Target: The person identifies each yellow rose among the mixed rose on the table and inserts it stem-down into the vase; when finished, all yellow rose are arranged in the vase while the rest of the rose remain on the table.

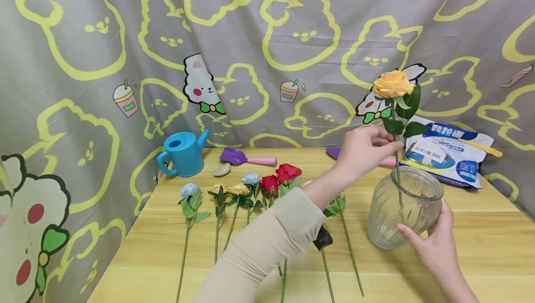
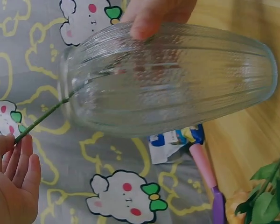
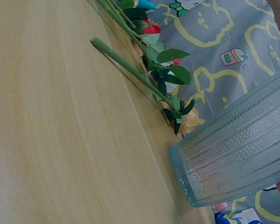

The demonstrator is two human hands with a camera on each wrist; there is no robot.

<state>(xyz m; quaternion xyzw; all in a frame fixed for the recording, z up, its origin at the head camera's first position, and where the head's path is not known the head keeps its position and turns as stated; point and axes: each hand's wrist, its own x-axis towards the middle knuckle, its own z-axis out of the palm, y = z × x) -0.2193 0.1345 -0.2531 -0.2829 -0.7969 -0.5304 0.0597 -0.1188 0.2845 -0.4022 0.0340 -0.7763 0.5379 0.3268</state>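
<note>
A yellow-orange artificial rose (image 1: 393,85) stands upright over the ribbed clear glass vase (image 1: 382,210), its lower stem inside the mouth. My left hand (image 1: 368,150) pinches the stem just above the rim; in the left wrist view that green stem (image 2: 44,116) slants into the glass. The vase leans slightly in the head view. My right hand (image 1: 439,242) grips its right side, thumb toward the front. Part of the right hand (image 2: 163,16) also shows against the glass in the left wrist view. Whether the stem's tip touches the bottom cannot be made out.
Several artificial roses, among them a blue rose (image 1: 190,190) and a red rose (image 1: 288,173), lie on the wooden table (image 1: 138,256). Behind them are a blue watering can (image 1: 188,157), a purple trowel (image 1: 234,156) and a stone (image 1: 222,169). A printed bag (image 1: 468,154) lies behind the vase.
</note>
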